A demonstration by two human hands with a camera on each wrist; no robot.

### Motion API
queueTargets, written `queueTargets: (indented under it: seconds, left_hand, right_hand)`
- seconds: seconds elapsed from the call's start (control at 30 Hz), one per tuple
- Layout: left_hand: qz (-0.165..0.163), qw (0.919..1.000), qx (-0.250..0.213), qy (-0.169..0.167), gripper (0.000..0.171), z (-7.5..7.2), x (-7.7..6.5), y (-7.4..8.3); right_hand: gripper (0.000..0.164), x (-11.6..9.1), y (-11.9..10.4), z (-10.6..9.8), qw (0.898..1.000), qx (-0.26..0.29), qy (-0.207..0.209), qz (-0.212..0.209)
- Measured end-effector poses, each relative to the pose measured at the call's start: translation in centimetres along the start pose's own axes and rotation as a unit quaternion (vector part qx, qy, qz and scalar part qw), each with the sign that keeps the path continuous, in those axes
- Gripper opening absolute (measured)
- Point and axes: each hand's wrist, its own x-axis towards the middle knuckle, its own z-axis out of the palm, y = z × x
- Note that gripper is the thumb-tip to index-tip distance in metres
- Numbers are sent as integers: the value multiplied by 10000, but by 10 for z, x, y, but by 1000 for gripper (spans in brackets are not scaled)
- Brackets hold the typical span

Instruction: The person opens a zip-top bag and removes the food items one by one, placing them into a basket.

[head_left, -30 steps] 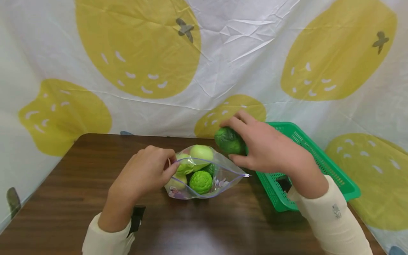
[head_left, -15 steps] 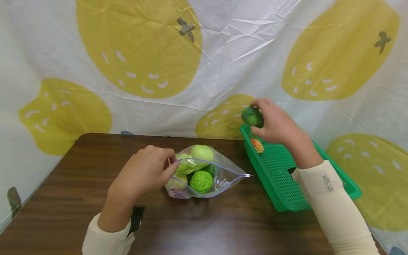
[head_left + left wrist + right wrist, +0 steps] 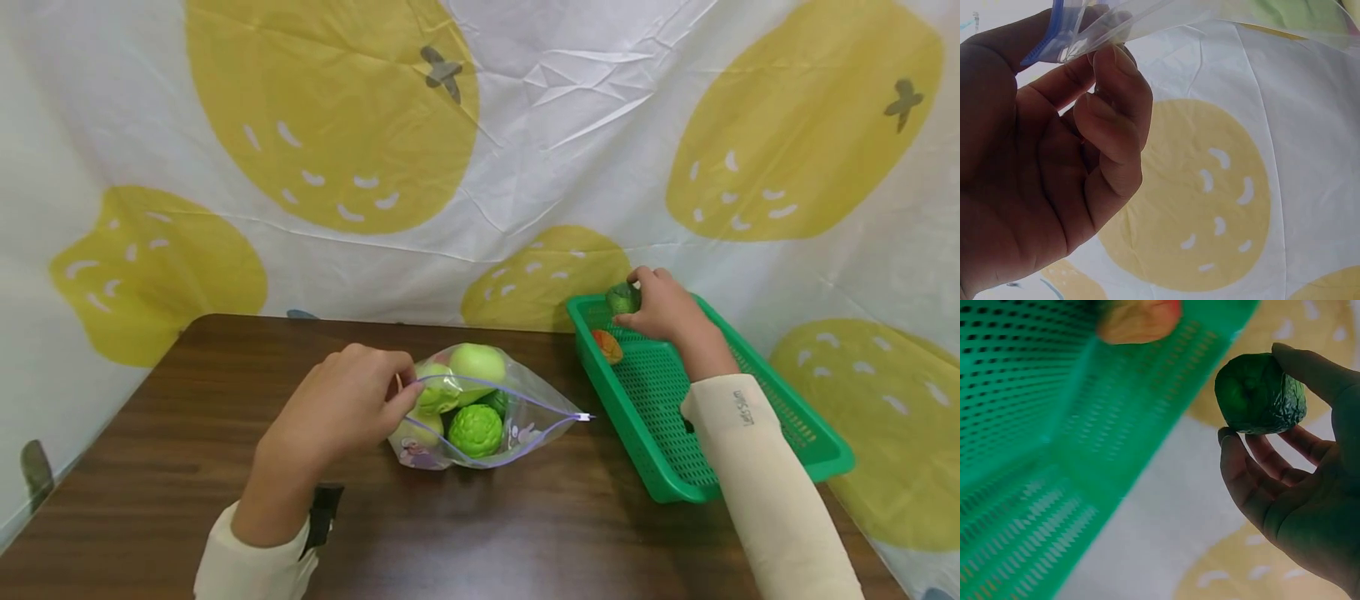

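My left hand pinches the left edge of a clear zip bag between thumb and fingers. The bag's mouth gapes wide, edged by a purple zip strip. Inside sit a bumpy bright green vegetable, a smooth pale green fruit and other green pieces. In the left wrist view, curled fingers stand under the bag's edge. My right hand grips a dark green wrinkled vegetable with thumb and fingertips, over the far end of the green basket.
An orange-red piece lies inside the basket at its left wall. The brown wooden table runs under the bag and basket. Behind them hangs a white cloth printed with large yellow fruit.
My right hand has carried the dark green vegetable from beside the bag rightward to the basket's far end, then lowered it. The left hand still holds the bag in place.
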Motion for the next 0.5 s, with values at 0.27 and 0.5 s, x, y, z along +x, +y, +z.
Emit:
queueTargets:
  seconds: [0.27, 0.5]
  left_hand:
    - [10, 10000, 23, 73, 10, 0, -2, -2]
    - [-11, 10000, 0, 79, 10, -1, -3, -1]
  right_hand:
    - [72, 7, 23, 21, 9987, 65, -380, 344]
    - [69, 10, 34, 30, 9978, -14, -538, 396]
